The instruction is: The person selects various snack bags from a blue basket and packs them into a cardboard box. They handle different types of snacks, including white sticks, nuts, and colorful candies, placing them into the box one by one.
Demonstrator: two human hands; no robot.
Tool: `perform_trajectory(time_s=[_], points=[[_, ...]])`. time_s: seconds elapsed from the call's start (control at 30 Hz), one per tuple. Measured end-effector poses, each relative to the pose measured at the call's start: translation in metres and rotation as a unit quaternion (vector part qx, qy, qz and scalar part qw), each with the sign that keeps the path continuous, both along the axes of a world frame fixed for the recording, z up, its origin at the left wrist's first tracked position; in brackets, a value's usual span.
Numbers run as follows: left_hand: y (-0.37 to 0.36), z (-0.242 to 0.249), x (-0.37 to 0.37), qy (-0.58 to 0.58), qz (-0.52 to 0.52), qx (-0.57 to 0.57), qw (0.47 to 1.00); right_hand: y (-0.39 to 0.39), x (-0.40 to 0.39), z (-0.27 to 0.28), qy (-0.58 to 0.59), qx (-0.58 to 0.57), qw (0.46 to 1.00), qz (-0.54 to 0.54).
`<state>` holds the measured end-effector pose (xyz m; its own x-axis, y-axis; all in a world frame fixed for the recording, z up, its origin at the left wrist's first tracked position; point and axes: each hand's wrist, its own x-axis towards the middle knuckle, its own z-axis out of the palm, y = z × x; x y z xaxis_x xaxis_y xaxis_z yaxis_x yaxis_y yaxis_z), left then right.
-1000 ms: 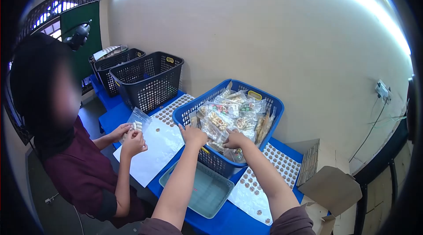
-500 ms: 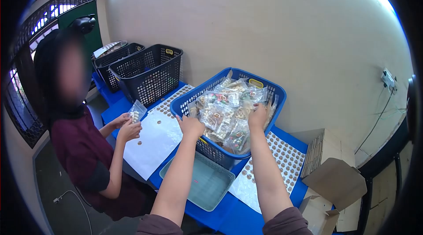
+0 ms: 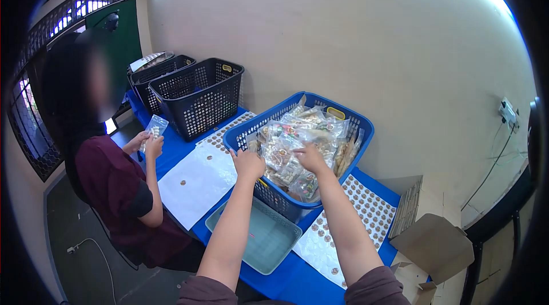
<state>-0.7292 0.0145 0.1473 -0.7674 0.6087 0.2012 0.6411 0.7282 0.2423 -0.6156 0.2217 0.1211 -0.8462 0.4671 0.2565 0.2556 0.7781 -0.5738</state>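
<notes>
My left hand (image 3: pixel 249 164) is at the near-left rim of a blue plastic basket (image 3: pixel 264 191), its fingers over the edge and partly hidden. Clear packets (image 3: pixel 297 139) of pale, short pieces fill the basket in a loose heap, some with coloured labels. Over this heap, my right hand (image 3: pixel 311 159) lies on the packets with its index finger stretched to the left and nothing gripped. Several packets stand upright along the basket's right side.
A co-worker at left holds a small packet (image 3: pixel 155 127). Black baskets (image 3: pixel 197 102) stand behind. Sheets of round stickers (image 3: pixel 366 210) lie on the blue table, with a grey-green tray (image 3: pixel 269 245) in front. An open cardboard box (image 3: pixel 434 248) sits at right.
My right hand has moved left from the basket's right side onto the middle of the packets. My left hand stays at the rim. The co-worker's hands and packet have shifted left.
</notes>
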Motion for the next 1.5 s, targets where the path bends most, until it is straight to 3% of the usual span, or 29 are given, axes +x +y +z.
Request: perform_trajectory(time_s=[0.07,0.17,0.33,0.4,0.47,0.53,0.57,0.6,0.63,0.67,0.73,0.87,0.93,0.97,1.0,1.03,1.1,1.13,1.23,1.37,1.47,1.5], points=[[0.002,-0.002,0.001,0.020,0.009,0.021,1.000,-0.015,-0.006,-0.001,-0.097,0.002,0.992,0.086],[0.005,-0.001,0.003,0.021,0.022,0.029,0.999,-0.041,-0.012,0.000,-0.171,0.134,0.953,0.212],[0.003,0.000,0.004,0.020,0.023,0.051,0.998,-0.046,-0.020,-0.007,-0.284,0.175,0.926,0.173],[0.002,-0.001,0.004,0.020,0.022,0.067,0.997,-0.037,-0.026,-0.015,-0.203,0.150,0.956,0.151],[0.003,-0.002,0.002,0.023,0.024,0.077,0.996,-0.027,-0.027,-0.004,-0.215,0.126,0.963,0.100],[0.001,-0.004,0.003,0.024,0.025,0.082,0.996,-0.017,-0.022,-0.001,-0.105,0.041,0.994,0.010],[0.002,-0.003,0.002,0.020,0.024,0.081,0.996,-0.012,-0.020,0.000,-0.106,0.040,0.994,0.010],[0.002,-0.003,0.003,0.016,0.023,0.080,0.996,-0.008,-0.016,0.000,-0.032,0.057,0.998,-0.020],[0.001,-0.002,0.004,0.017,0.021,0.078,0.997,-0.003,-0.013,0.001,0.043,0.074,0.995,-0.049],[0.000,-0.001,0.004,0.017,0.015,0.087,0.996,0.002,-0.011,0.003,0.044,0.073,0.995,-0.051],[-0.001,-0.002,0.005,0.015,0.009,0.095,0.995,0.011,-0.007,0.003,0.248,0.114,0.952,-0.138],[0.000,-0.004,0.003,0.023,0.006,0.103,0.994,0.011,-0.001,0.007,0.332,0.114,0.918,-0.184],[-0.001,-0.005,0.003,0.021,0.005,0.112,0.993,0.008,0.005,0.002,0.108,0.079,0.970,-0.203],[0.000,-0.005,0.003,0.031,0.008,0.109,0.994,0.016,0.003,-0.002,-0.041,-0.026,0.985,-0.165],[0.001,-0.004,0.004,0.040,0.010,0.106,0.994,0.023,0.000,-0.005,-0.189,-0.130,0.966,-0.122],[0.001,-0.003,0.003,0.040,0.008,0.106,0.994,0.028,-0.004,-0.009,-0.188,-0.130,0.965,-0.124],[0.001,-0.002,0.002,0.018,0.011,0.105,0.994,0.030,-0.007,-0.018,-0.284,-0.143,0.947,0.050],[0.001,-0.004,0.003,0.015,0.009,0.103,0.995,0.019,-0.004,-0.018,-0.285,-0.145,0.946,0.048],[0.000,-0.005,0.000,0.013,0.006,0.120,0.993,-0.019,0.001,-0.005,-0.373,0.062,0.907,0.182],[0.000,-0.005,-0.001,0.006,-0.002,0.140,0.990,-0.008,-0.003,-0.020,-0.307,0.058,0.944,0.105],[-0.001,-0.005,-0.001,0.002,0.002,0.154,0.988,0.007,-0.014,-0.011,-0.412,0.110,0.904,0.033],[-0.001,-0.005,0.000,0.008,0.003,0.164,0.986,0.008,-0.008,-0.013,-0.297,0.124,0.943,-0.079]])
